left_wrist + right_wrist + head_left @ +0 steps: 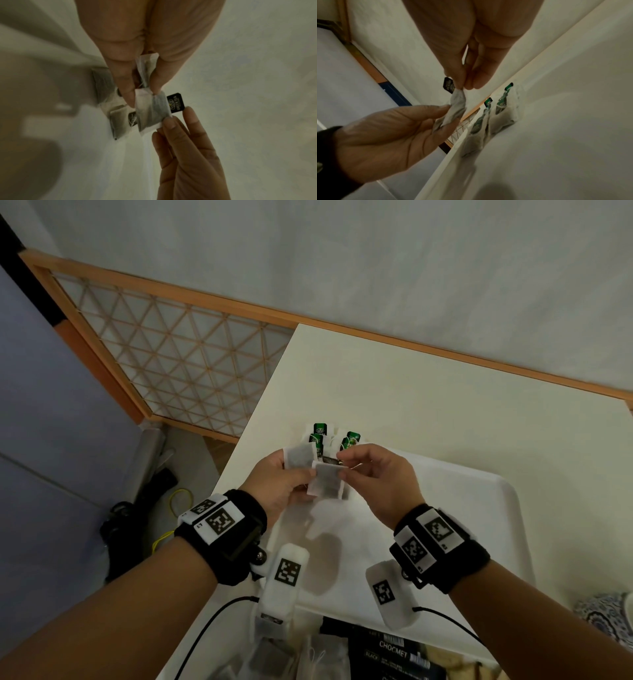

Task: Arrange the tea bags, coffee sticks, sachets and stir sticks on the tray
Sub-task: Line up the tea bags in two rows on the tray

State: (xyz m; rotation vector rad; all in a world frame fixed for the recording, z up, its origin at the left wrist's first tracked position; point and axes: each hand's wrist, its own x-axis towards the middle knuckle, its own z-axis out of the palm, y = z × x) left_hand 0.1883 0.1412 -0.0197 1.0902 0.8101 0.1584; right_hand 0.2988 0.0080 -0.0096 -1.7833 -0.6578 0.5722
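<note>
Over the far left part of the white tray, both hands hold one grey tea bag. My left hand pinches its left edge, and a second tea bag sticks up between the same fingers. My right hand pinches the bag's top right corner beside its dark tag. In the left wrist view the held tea bag hangs from my fingertips. The right wrist view has it crumpled between the two hands. Several tea bags with green tags lie in the tray's far left corner.
A container at the near edge holds dark coffee sticks and more tea bags. The cream table stretches beyond the tray. A patterned dish sits at the right edge. A lattice screen and cables lie off the table's left side.
</note>
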